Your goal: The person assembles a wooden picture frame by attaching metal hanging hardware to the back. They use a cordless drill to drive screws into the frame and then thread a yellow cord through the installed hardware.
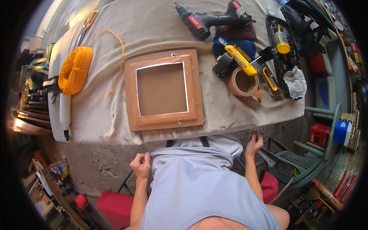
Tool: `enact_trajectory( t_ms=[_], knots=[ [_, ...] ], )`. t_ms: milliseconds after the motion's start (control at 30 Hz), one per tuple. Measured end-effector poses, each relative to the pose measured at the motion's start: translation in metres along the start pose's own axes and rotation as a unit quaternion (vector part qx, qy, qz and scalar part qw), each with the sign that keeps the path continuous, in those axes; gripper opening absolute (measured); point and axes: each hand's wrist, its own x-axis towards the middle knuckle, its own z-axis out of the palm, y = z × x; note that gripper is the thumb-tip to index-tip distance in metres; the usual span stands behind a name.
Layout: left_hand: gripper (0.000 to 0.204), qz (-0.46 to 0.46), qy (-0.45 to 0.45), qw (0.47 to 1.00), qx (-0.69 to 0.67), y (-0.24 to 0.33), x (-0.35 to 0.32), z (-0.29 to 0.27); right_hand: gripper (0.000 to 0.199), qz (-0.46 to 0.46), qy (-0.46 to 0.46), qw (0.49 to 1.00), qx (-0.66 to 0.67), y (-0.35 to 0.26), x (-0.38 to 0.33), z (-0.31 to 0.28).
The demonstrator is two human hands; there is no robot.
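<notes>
A person is sitting at a cloth-covered table (115, 115), seen from above, with both hands lowered below its near edge. The left hand (141, 165) is curling loosely at the hem of a pale grey shirt (199, 180), fingers half closed and seemingly pinching only the fabric. The right hand (254, 143) is hovering just under the table's edge, fingers bent and narrow, holding nothing that can be made out.

A square wooden picture frame (164, 89) is lying flat, back side up, on the table directly ahead of the person, probably placed there so its back is easy to reach. Two small metal hangers are showing on its far and near rails. Both hands are well apart from the frame, nearer the person than its near rail.

Left of the frame, a coil of orange cord (75, 69) is resting beside scissors (87, 25). Right of the frame are lying a roll of brown tape (243, 82), a yellow utility knife (240, 59) and a cordless drill (203, 22), likely kept within arm's reach.
</notes>
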Motion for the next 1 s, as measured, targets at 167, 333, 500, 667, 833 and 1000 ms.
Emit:
enact_trajectory(
  t_ms=[167, 333, 500, 667, 833, 1000],
  knots=[
    [0.008, 0.211, 0.100, 0.970, -0.067, 0.086, 0.059, -0.002, 0.005, -0.293, -0.087, 0.951, 0.039, -0.127, -0.020, 0.026],
    [0.046, 0.343, 0.087, 0.935, 0.017, 0.164, 0.174, 0.063, 0.008, -0.483, -0.215, 0.848, 0.046, -0.199, -0.028, 0.095],
    [0.050, 0.377, 0.043, 0.913, 0.152, 0.168, 0.246, 0.120, 0.011, -0.442, -0.255, 0.859, 0.040, -0.183, -0.042, 0.122],
    [0.044, 0.407, 0.069, 0.897, 0.159, 0.157, 0.250, 0.140, 0.009, -0.401, -0.249, 0.880, 0.051, -0.176, -0.047, 0.122],
    [0.036, 0.414, 0.108, 0.897, 0.107, 0.157, 0.250, 0.143, 0.008, -0.398, -0.265, 0.878, 0.030, -0.177, -0.048, 0.122],
    [0.029, 0.414, 0.120, 0.900, 0.064, 0.155, 0.250, 0.138, 0.008, -0.389, -0.269, 0.881, 0.028, -0.179, -0.048, 0.122]
  ],
)
